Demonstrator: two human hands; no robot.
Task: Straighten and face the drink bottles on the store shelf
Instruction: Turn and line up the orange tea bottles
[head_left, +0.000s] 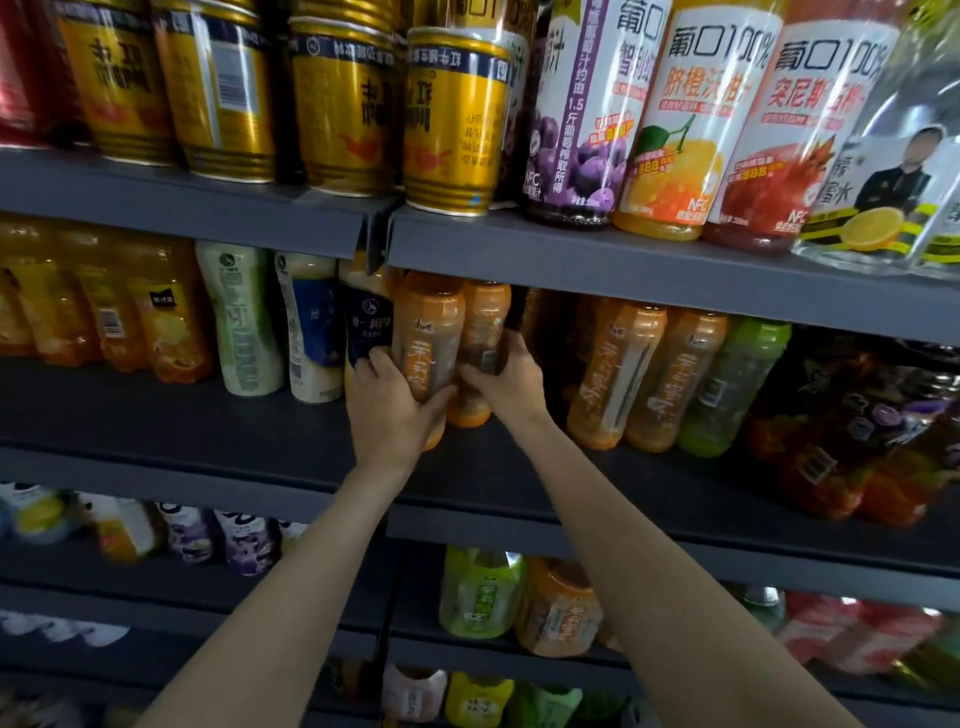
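On the middle shelf (218, 426) two orange tea bottles stand side by side. My left hand (389, 410) grips the front orange bottle (426, 332) low on its body, label facing me. My right hand (506, 382) grips the second orange bottle (485, 332) just behind and to the right of it; that one shows its barcode side. Two more orange bottles (618, 374) and a green bottle (732, 384) stand further right. A dark blue bottle (366, 327) touches my left hand's fingers on the left.
Cream, blue and orange bottles (244, 322) fill the left of the same shelf. Gold cans (452, 119) and tall juice bottles (685, 119) stand on the shelf above. Dark red bottles (852, 426) sit at the right. Lower shelves hold several more drinks (483, 592).
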